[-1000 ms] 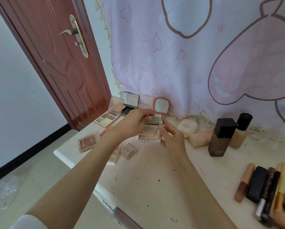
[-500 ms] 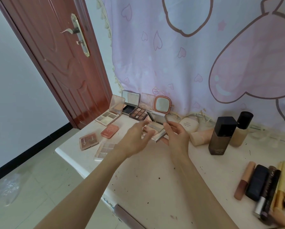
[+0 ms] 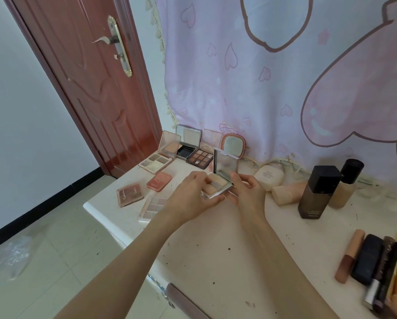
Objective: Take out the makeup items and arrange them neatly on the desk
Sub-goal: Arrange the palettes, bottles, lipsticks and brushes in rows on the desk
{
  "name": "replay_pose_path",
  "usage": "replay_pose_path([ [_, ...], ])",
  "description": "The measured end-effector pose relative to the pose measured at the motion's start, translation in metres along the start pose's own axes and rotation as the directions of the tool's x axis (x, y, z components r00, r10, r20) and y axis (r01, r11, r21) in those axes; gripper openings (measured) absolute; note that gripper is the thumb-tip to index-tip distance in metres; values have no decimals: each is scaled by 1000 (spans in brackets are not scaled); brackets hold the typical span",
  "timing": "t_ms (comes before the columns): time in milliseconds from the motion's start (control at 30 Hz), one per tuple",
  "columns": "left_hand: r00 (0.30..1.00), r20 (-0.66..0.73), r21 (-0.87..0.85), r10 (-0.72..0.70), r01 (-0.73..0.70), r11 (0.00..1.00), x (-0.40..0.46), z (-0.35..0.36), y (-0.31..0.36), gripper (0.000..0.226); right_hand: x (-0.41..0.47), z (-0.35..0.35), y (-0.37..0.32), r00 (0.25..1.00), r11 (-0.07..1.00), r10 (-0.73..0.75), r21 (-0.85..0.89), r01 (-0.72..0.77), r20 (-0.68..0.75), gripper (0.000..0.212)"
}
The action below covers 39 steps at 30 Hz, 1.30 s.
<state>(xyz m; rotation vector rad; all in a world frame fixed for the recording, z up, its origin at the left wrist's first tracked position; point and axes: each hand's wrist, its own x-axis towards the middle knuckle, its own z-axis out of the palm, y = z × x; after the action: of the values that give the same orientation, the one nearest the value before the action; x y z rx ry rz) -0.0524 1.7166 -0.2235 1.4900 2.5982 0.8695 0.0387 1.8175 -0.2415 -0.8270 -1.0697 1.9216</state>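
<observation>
An open silver powder compact point(image 3: 225, 168) with an upright mirror lid is held low over the white desk point(image 3: 216, 245). My left hand point(image 3: 190, 199) grips its left side, thumb under the front edge and fingers on the powder pan. My right hand point(image 3: 248, 194) pinches its right corner. Behind it stand several open palettes: a pink-lidded one point(image 3: 160, 155), a black one point(image 3: 188, 143), a dark eyeshadow grid point(image 3: 199, 158) and a pink round-cornered mirror compact point(image 3: 233, 145). Closed pink palettes point(image 3: 129, 194) point(image 3: 159, 181) and a pale palette point(image 3: 152, 204) lie at the left.
A cream compact point(image 3: 269, 177), a beige tube point(image 3: 287, 192), a dark foundation bottle point(image 3: 317, 192) and a lighter bottle point(image 3: 346, 183) stand at the right. Several lipsticks and tubes point(image 3: 374, 261) lie at the far right. A red door point(image 3: 84, 77) and pink curtain point(image 3: 285, 77) stand behind. The desk edge drops off at the left.
Both hands have lowered the silver compact from in front of the pink mirror compact down toward the desk, nearer to me. Its mirror lid now stands upright.
</observation>
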Motion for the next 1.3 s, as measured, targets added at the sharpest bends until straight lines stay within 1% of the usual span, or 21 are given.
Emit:
replay_pose_path([
  [100, 999, -28, 2, -38, 38, 999, 4, -7, -13, 46, 12, 18, -2, 1000, 998, -2, -70, 2, 9, 6],
  [133, 998, -36, 1, -53, 53, 999, 7, -9, -18, 47, 18, 25, -3, 1000, 994, -13, -113, 16, 27, 6],
  [200, 995, -65, 6, -72, 73, 997, 12, -14, -29, 48, 32, 43, -4, 997, 966, -52, -251, 64, 56, 9],
  [267, 992, -86, 5, -91, 91, 996, 19, -18, -41, 50, 47, 60, -3, 991, 894, -103, -429, 128, 80, 11],
  [333, 991, -64, -10, -118, 118, 993, 25, -20, -54, 54, 60, 72, 0, 984, 793, -146, -583, 176, 98, 16],
  [433, 991, -17, -15, -129, 129, 992, 37, -20, -69, 59, 73, 84, 0, 974, 686, -189, -693, 223, 126, 20],
  [567, 990, -13, 103, -139, 140, 985, 50, -19, -82, 58, 83, 94, 2, 969, 634, -174, -733, 245, 173, 18],
  [733, 989, -36, 103, -144, 147, 984, 48, -15, -89, 59, 88, 100, 6, 959, 575, -170, -767, 284, 228, 18],
  [933, 989, -34, 199, -145, 149, 969, 40, -17, -96, 60, 86, 100, 11, 947, 535, -155, -782, 319, 281, 15],
  [1067, 987, -32, 278, -157, 159, 947, 35, -17, -99, 61, 86, 101, 12, 934, 465, -148, -811, 356, 325, 18],
  [1167, 985, -14, 316, -170, 166, 934, 33, -18, -100, 61, 88, 101, 13, 935, 397, -132, -847, 355, 330, 16],
  [1233, 984, -2, 331, -179, 170, 928, 33, -18, -100, 60, 89, 101, 12, 935, 354, -140, -865, 355, 326, 18],
  [1300, 985, -5, 348, -171, 162, 923, 33, -18, -99, 61, 90, 103, 11, 935, 348, -145, -868, 354, 323, 20],
])
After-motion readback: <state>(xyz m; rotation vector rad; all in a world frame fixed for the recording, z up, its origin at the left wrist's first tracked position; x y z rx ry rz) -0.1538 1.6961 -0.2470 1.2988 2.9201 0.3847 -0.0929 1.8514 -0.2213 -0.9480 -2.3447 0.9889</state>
